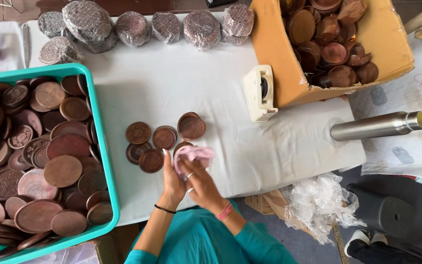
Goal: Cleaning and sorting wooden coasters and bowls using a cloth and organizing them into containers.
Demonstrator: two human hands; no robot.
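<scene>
We see our two hands meeting just below the small cluster of wooden discs [151, 142] on the white cloth [181, 83]. The right hand [197, 177] is closed around a pink rag [193, 154], pressing it over a dark wooden disc [181, 145] whose rim barely peeks out above the rag. The left hand [171, 177] cups the same disc from its left side, fingers curled against it; how firmly it grips we cannot tell. To the left of the cluster stands a teal crate [104, 161] heaped with more discs. To the right of the cluster lie a cream tape dispenser [261, 94], a cardboard box [274, 54] and a steel flask [379, 125].
</scene>
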